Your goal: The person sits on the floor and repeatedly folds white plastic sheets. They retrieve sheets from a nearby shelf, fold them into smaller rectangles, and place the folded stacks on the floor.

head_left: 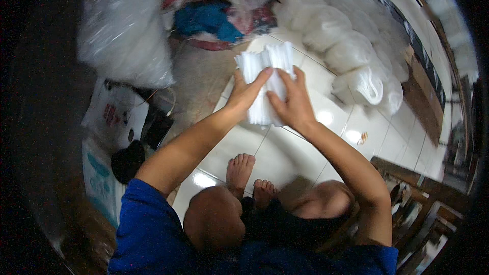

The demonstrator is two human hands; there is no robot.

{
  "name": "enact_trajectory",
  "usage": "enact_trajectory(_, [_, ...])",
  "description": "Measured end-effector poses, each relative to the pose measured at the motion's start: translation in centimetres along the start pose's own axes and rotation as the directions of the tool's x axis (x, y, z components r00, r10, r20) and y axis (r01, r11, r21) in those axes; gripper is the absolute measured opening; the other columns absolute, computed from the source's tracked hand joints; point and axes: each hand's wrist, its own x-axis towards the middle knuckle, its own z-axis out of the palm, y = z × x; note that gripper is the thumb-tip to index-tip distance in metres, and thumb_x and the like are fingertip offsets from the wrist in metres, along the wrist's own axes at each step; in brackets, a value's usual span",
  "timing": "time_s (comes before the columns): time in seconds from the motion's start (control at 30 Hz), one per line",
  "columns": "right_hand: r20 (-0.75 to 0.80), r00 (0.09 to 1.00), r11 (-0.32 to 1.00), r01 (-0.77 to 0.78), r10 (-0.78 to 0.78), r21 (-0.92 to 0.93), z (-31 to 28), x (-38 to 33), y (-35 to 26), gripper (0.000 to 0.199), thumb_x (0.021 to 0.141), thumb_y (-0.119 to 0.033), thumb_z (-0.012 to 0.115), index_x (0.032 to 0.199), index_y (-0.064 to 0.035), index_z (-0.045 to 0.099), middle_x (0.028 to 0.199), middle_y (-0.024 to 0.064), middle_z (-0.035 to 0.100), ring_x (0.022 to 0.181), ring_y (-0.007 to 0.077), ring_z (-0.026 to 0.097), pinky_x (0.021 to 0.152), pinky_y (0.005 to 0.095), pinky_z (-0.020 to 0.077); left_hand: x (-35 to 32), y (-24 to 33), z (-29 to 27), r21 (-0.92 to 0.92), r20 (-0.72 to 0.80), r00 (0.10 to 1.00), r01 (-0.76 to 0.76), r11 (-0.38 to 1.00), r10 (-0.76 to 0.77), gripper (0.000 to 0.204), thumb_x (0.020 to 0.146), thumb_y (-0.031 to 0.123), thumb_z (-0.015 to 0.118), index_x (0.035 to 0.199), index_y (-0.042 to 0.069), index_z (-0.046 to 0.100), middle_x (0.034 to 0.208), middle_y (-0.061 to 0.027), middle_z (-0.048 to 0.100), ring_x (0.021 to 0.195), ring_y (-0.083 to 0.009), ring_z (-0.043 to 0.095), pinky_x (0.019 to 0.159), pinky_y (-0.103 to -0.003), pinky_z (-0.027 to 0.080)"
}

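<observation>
In front of me, above the tiled floor, I hold a thick stack of thin white folded sheets [264,109]; whether they are paper, cloth or plastic I cannot make out. My left hand [244,93] grips its left side, the thumb lying across the top. On the other side my right hand [295,103] clasps the stack, with its thumb near the middle of the upper face. Most of the left fingers are hidden behind the stack. Its layered edges point away from me and toward me.
Large clear plastic bags [127,35] bulge at the far left, beside a blue cloth bundle [206,20]. White rolled bundles in clear plastic [351,56] lie at the far right. Rubber bands [362,138] rest on the white tiles. Slatted wooden furniture [433,214] stands near right.
</observation>
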Motion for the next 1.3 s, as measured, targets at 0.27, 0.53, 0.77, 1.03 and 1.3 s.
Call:
enact_trajectory(0.27, [0.059,0.953,0.954,-0.299,0.298,0.004,1.6,-4.3,4.7,0.055,0.078,-0.015,0.069,0.127,-0.002,0.047,0.136,0.0374,0.033,0.122,0.0524,0.042,0.106,0.047,0.0384,2.6,-7.9,2.2,0.252,0.096,0.995,-0.054,0.966,0.031,0.098,0.083,0.042,0.072,0.144,-0.002,0.009,0.132,-0.025,0.044,0.121,-0.0324,0.049,0.094,-0.04,0.048])
enact_trajectory(0.53, [-0.053,0.947,0.915,-0.32,0.317,-0.245,4.6,-10.0,5.0,0.064,0.074,-0.016,0.068,0.128,0.0097,0.044,0.138,0.0461,0.024,0.13,0.0562,0.027,0.108,0.0544,0.0316,1.7,-9.6,4.6,0.423,0.32,0.907,0.122,0.898,-0.274,0.109,0.082,0.041,0.071,0.149,0.003,-0.007,0.142,-0.0258,0.033,0.13,-0.0358,0.04,0.104,-0.045,0.04])
enact_trajectory(0.77, [-0.199,0.909,0.725,-0.412,0.365,-0.551,12.0,-12.6,2.7,0.048,0.071,-0.019,0.07,0.112,0.0049,0.063,0.141,0.044,0.02,0.13,0.0637,0.018,0.105,0.0669,0.0247,2.7,-11.5,3.1,0.588,0.436,0.786,0.12,0.8,-0.438,0.125,0.071,0.052,0.078,0.149,0.001,-0.006,0.144,-0.0289,0.028,0.134,-0.0402,0.034,0.105,-0.051,0.038])
enact_trajectory(1.03, [-0.19,0.934,0.893,-0.346,0.301,-0.288,13.7,-15.8,-1.5,0.035,0.076,-0.022,0.066,0.107,-0.0038,0.068,0.145,0.0427,0.014,0.133,0.0623,0.017,0.106,0.0695,0.0207,2.4,-15.4,-1.3,0.487,0.448,0.725,0.292,0.823,-0.523,0.091,0.077,0.058,0.066,0.141,0.0,0.035,0.133,-0.0234,0.047,0.123,-0.0368,0.047,0.102,-0.049,0.041])
enact_trajectory(1.3, [-0.499,0.822,0.949,-0.149,0.275,0.278,11.5,-20.9,0.4,0.036,0.084,-0.026,0.069,0.108,-0.0012,0.059,0.139,0.0278,0.041,0.13,0.0447,0.038,0.108,0.0482,0.0324,-2.2,-14.3,-1.6,0.465,0.539,0.619,0.347,0.815,-0.571,0.068,0.084,0.05,0.063,0.134,0.006,0.046,0.12,-0.016,0.059,0.107,-0.0288,0.06,0.094,-0.043,0.049])
